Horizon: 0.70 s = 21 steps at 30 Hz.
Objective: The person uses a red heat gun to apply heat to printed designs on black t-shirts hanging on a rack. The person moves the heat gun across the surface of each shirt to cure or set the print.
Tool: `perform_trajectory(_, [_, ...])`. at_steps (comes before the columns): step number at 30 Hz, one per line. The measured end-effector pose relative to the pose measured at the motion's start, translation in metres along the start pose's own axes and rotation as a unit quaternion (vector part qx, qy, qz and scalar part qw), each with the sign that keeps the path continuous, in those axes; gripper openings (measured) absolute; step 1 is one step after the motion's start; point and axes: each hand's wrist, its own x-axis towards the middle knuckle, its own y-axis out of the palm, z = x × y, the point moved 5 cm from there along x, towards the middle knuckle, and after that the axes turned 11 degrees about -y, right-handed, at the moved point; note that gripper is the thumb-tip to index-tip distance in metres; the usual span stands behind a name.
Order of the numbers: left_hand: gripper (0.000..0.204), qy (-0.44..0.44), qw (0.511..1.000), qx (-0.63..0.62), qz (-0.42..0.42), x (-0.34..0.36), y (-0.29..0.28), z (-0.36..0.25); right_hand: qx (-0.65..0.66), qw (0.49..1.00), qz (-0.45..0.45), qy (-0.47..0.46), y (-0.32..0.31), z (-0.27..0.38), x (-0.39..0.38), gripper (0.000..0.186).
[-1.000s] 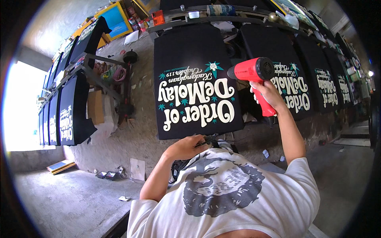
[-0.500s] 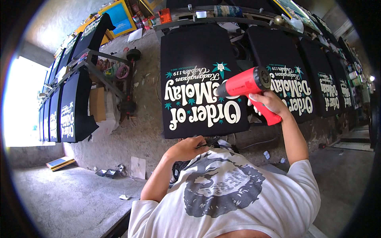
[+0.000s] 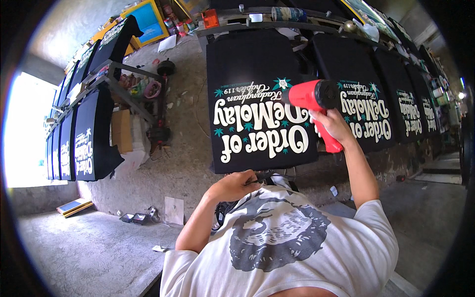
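Observation:
A black shirt [image 3: 247,64] with white lettering and small green stars lies stretched on a printing board right in front of me. My right hand [image 3: 332,124] grips the handle of a red heat gun [image 3: 310,97], whose nozzle points left over the lettering. My left hand [image 3: 237,184] rests at the board's near edge, fingers closed on a dark cable [image 3: 267,175]. My white shirt with a grey print [image 3: 279,237] fills the lower middle.
More black printed shirts on boards [image 3: 363,106] run off to the right. Another row [image 3: 81,143] stands at the left on a metal rack [image 3: 123,89]. Beyond lie a cardboard box [image 3: 121,131], framed screens [image 3: 148,17], cans [image 3: 289,14] and a concrete floor [image 3: 89,247].
The red heat gun in my right hand has moved left and lower, from beside the shirt's right edge to over the white lettering. My left hand has stayed at the board's edge.

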Motion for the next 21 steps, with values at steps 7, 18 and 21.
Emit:
perform_trajectory(7, [0.042,0.006,1.000,-0.014,-0.011,-0.015,-0.018,0.017,0.075,0.994,0.076,0.000,0.030,0.031,-0.002,0.040])
perform_trajectory(18, [0.043,0.026,1.000,-0.016,-0.006,-0.034,-0.047,0.041,0.082,0.995,0.049,-0.020,0.073,0.050,0.019,0.034])
perform_trajectory(21, [0.044,0.013,1.000,-0.010,-0.006,-0.042,-0.054,0.046,0.030,0.999,0.004,-0.015,0.085,0.051,0.026,0.036])
